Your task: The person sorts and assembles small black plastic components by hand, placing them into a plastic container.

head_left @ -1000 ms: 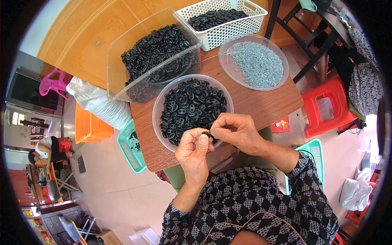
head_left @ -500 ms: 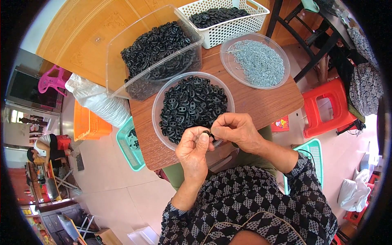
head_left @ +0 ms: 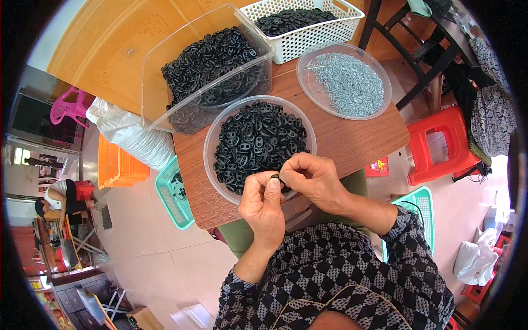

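My left hand [head_left: 264, 203] pinches a small black part [head_left: 274, 177] between thumb and forefinger at the near rim of a round clear tub. That tub [head_left: 208, 159] is filled with black oval pieces [head_left: 258, 140], many with two holes. My right hand [head_left: 313, 179] is closed in a pinch, its fingertips against the part in my left hand; whatever lies between them is too small to make out. Beyond, to the right, a round clear dish [head_left: 308, 102] bears a heap of small silvery screw-like pins [head_left: 352, 85].
Behind the tub stands a clear box [head_left: 144, 104] of similar black pieces, beside a white perforated basket [head_left: 300, 45] with more. They share a brown wooden table [head_left: 363, 146]. A red stool [head_left: 440, 146] stands at right; green baskets [head_left: 175, 201] and an orange crate [head_left: 118, 162] are on the floor.
Both hands have shifted slightly left, still together at the tub's near rim. The black part in the left fingertips now shows more upright above the thumb.
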{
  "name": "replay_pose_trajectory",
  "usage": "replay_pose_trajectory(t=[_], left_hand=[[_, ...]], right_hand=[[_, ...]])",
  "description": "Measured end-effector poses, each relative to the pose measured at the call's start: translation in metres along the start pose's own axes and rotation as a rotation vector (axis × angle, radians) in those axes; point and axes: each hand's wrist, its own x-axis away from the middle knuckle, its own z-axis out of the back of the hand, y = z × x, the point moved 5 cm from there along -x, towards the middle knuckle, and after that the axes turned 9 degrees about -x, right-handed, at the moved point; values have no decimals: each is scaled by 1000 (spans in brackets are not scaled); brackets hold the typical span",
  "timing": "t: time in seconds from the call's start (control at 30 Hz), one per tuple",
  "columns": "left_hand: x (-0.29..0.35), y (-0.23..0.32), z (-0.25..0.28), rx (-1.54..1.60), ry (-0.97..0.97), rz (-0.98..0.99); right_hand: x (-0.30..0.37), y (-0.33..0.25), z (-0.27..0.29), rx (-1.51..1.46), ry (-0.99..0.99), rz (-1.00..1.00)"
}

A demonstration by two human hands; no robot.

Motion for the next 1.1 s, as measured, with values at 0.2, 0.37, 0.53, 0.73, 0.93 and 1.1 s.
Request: replay_pose_trajectory(t=[0.2, 0.37, 0.53, 0.73, 0.93, 1.1], left_hand=[[-4, 1, -2, 109, -20, 31], [-6, -2, -1, 96, 14, 29], [-7, -4, 1, 70, 11, 48], [-9, -12, 6, 293, -17, 145], [-13, -18, 28, 410, 65, 253], [-14, -15, 44, 357, 112, 212]], right_hand=[[0, -6, -6, 210, 27, 295], [-2, -13, -12, 386, 33, 510], [-2, -16, -14, 482, 23, 634], [-8, -21, -17, 537, -9, 612], [-26, -39, 8, 743, 104, 665], [-41, -35, -3, 952, -35, 735]])
